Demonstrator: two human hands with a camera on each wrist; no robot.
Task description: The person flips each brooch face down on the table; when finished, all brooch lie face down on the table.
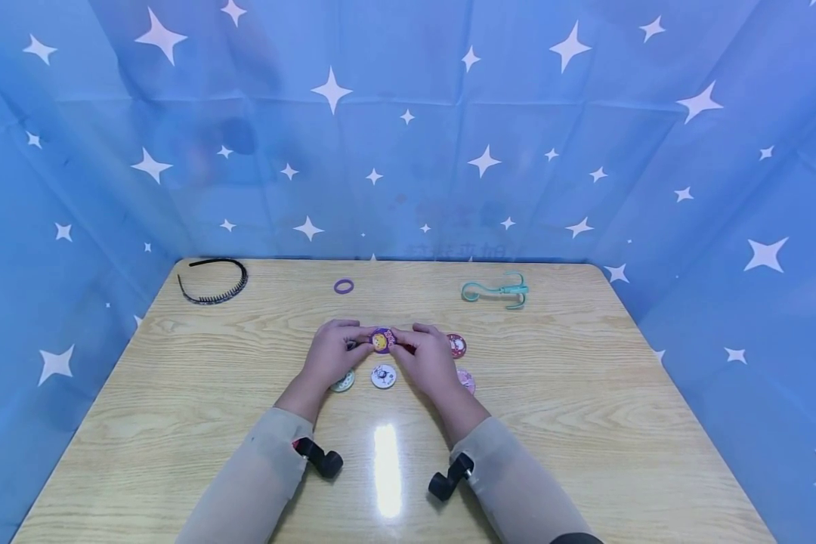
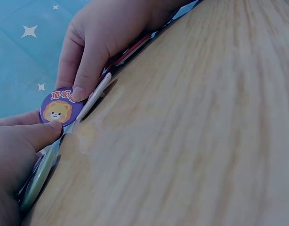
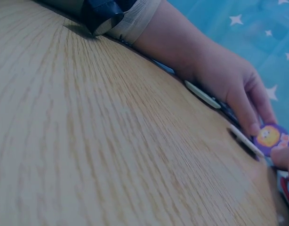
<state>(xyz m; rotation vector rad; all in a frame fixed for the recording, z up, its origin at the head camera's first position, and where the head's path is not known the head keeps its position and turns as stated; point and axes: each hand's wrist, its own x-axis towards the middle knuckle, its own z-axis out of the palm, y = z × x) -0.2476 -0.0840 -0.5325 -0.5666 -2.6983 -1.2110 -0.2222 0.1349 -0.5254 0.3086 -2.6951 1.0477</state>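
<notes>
A round purple pin badge (image 1: 381, 341) with a yellow lion face is pinched at its two sides by both hands. My left hand (image 1: 335, 353) grips its left edge between thumb and fingers, and my right hand (image 1: 427, 359) grips the right edge. In the left wrist view the badge (image 2: 59, 111) is tipped up, its face toward the camera. Just below it on the table lies a white badge (image 1: 384, 376) with a cartoon figure. A pale green badge (image 1: 343, 381) is partly covered by the left hand. Beside the right hand are a red badge (image 1: 458, 346) and a partly hidden pink badge (image 1: 467, 380).
A black toothed headband (image 1: 214, 298) lies at the table's back left corner. Further along the back are a purple hair tie (image 1: 343, 286) and a teal hooked item (image 1: 496, 290). A blue star-patterned curtain (image 1: 408, 151) hangs behind the wooden table (image 1: 571, 423).
</notes>
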